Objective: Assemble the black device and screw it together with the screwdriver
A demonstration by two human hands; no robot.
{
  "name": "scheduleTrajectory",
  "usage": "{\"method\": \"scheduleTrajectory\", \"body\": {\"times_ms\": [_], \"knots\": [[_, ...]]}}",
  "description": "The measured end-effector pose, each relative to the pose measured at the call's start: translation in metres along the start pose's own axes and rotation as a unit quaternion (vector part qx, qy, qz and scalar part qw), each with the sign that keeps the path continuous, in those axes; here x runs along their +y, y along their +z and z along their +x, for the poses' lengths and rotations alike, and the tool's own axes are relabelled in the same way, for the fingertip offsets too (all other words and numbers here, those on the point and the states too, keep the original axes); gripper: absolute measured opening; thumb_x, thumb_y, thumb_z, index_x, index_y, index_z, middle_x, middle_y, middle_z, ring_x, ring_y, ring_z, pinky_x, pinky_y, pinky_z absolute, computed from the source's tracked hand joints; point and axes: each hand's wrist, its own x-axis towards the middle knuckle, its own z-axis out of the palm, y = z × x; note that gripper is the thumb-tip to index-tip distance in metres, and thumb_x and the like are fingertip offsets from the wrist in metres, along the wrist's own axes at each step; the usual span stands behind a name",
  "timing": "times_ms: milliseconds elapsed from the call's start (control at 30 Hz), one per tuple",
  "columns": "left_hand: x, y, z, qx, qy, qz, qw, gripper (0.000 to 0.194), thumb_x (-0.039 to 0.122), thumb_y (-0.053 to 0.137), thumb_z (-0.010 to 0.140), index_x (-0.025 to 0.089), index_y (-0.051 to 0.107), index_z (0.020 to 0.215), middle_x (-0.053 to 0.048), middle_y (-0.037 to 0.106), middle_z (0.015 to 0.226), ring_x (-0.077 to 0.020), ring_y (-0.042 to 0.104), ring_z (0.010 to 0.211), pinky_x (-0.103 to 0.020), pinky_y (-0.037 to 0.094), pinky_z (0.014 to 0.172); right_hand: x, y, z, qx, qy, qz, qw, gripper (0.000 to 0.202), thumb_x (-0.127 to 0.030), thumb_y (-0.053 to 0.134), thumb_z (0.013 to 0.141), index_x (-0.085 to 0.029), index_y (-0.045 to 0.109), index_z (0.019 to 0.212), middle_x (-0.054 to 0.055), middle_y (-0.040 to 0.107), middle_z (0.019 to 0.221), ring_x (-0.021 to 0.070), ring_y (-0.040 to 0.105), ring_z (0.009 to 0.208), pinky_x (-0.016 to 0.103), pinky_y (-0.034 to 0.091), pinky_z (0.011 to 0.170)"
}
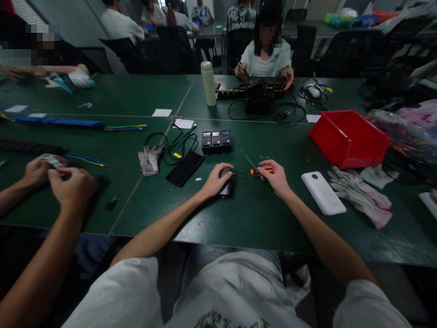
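My left hand [218, 180] is wrapped around a small black box-shaped device [224, 191] on the green table. Part of the device is hidden under the fingers, so its exact kind is unclear. My right hand [275, 177] grips an orange-and-black screwdriver [253, 171], its thin shaft pointing left to the side of the device. Whether the tip touches cannot be made out. A thin, pale pointed tool [251, 160] lies just beyond the right fingers. Past my left hand stand several similar black modules [216, 141] in a row.
A black phone [185, 169], a grey glove [150, 160] and cables [177, 141] lie to the left. On the right are a white power bank [322, 193], gloves [362, 191] and a red bin [348, 139]. A green bottle [208, 84] stands ahead. Co-workers sit opposite and at left.
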Motion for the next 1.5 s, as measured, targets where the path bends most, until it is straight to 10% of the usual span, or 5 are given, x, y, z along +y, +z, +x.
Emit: {"method": "scheduleTrajectory", "body": {"times_ms": [1500], "knots": [[0.002, 0.000, 0.000, -0.008, -0.003, 0.013, 1.000, 0.023, 0.028, 0.049, 0.089, 0.020, 0.061, 0.108, -0.005, 0.062, 0.109, -0.0204, 0.055, 0.106, -0.036, 0.041, 0.101, 0.010, 0.000, 0.003, 0.007, 0.013, -0.019, 1.000, 0.029, -0.046, 0.066, 0.078, -0.019, 0.063, 0.089, -0.001, 0.059, 0.071, 0.0104, 0.053, 0.053, 0.025, 0.042, 0.050]]}}
